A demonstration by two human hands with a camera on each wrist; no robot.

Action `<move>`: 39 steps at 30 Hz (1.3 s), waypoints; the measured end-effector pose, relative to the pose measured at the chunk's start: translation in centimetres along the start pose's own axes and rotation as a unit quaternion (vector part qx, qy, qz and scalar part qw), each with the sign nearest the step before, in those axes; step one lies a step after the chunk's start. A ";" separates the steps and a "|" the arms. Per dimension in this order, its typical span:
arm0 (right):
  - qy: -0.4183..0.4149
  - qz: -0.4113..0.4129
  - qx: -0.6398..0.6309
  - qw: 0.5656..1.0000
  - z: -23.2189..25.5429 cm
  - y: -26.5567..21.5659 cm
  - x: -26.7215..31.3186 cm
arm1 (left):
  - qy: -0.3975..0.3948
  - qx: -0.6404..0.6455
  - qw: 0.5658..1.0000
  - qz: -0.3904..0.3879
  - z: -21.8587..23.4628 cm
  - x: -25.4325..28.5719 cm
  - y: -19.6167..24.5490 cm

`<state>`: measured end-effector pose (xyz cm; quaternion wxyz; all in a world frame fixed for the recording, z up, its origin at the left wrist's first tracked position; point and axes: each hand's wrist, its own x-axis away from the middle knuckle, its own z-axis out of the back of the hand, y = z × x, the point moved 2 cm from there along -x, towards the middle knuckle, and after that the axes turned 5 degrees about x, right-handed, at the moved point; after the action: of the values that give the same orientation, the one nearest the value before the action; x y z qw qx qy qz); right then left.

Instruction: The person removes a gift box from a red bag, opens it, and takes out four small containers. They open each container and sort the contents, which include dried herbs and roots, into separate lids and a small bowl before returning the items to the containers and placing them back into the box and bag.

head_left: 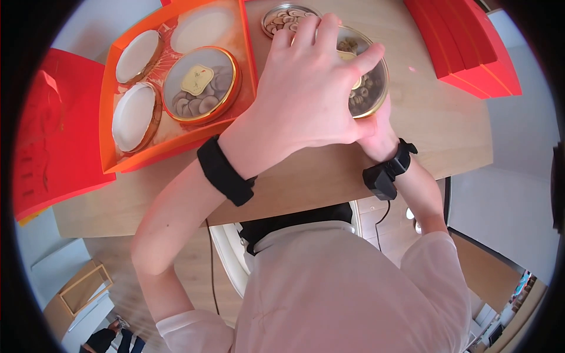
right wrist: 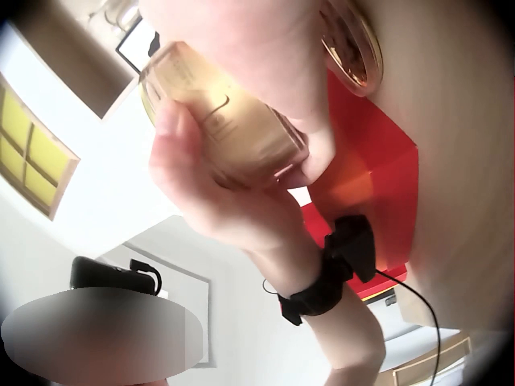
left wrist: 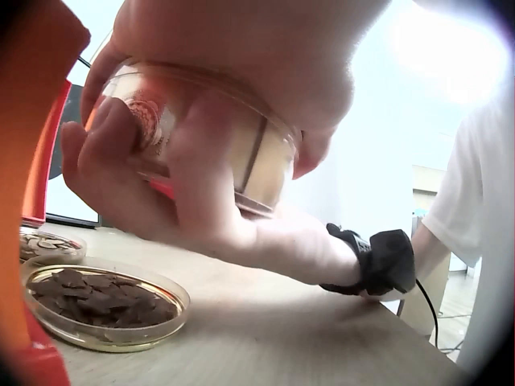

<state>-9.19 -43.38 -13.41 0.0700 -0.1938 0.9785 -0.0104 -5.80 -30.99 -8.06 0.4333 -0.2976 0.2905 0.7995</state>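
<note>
A round clear container (head_left: 372, 88) with a gold rim, a pale label and small brown-green pieces is held above the table between both hands. My left hand (head_left: 309, 88) spreads over its top, fingers bent around the rim, covering much of it. From below and the right side, my right hand (head_left: 379, 134) grips it. In the left wrist view the right hand's fingers wrap the clear side wall of the container (left wrist: 261, 153), which is tilted. The right wrist view shows the left hand (right wrist: 221, 197) pinching the container (right wrist: 233, 125) too.
An orange tray box (head_left: 109, 132) at left holds a round container of slices (head_left: 203, 85) and white-topped round ones. Behind the hands stands a dish of pale slices (head_left: 282, 22); a dish of dark pieces (left wrist: 105, 301) shows near it. Red boxes (head_left: 471, 53) stand right, a red bag (head_left: 56, 141) left.
</note>
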 end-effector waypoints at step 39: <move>-0.062 -0.065 0.004 0.996 -1.1 -0.1 1.3 | -0.232 0.082 0.956 -0.159 6.4 -3.7 0.2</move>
<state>-10.51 -44.01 -12.46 0.1304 -0.2567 0.9576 -0.0065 -5.72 -28.38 -1.19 0.6333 -0.1092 0.1958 0.7407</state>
